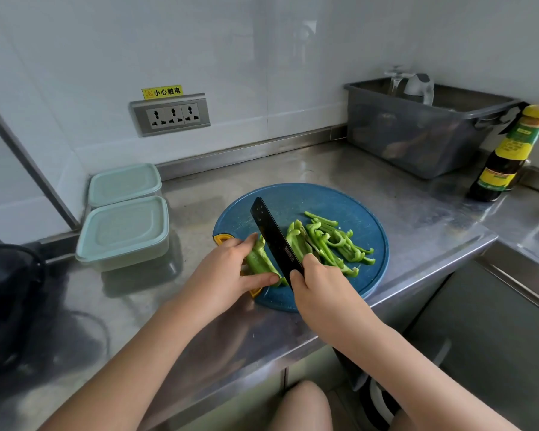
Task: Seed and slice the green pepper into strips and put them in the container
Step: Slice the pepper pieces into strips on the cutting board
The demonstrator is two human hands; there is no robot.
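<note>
Tabletop (pixel 199 306): steel, carries everything. At back right, grey tub (pixel 417 141) against the wall. Round blue cutting board (pixel 324 200) sits near the front edge. Left of it, near container (pixel 123 231) and far container (pixel 125 183), lids on, one behind the other. Right hand (pixel 321 290): grip clenched round the handle of black knife (pixel 273 241), blade angled down toward the board. Left hand (pixel 231 272): grip pinching uncut pepper piece (pixel 259 259) just left of the blade. Cut strips (pixel 333 244) lie piled on the board, right of the blade.
</note>
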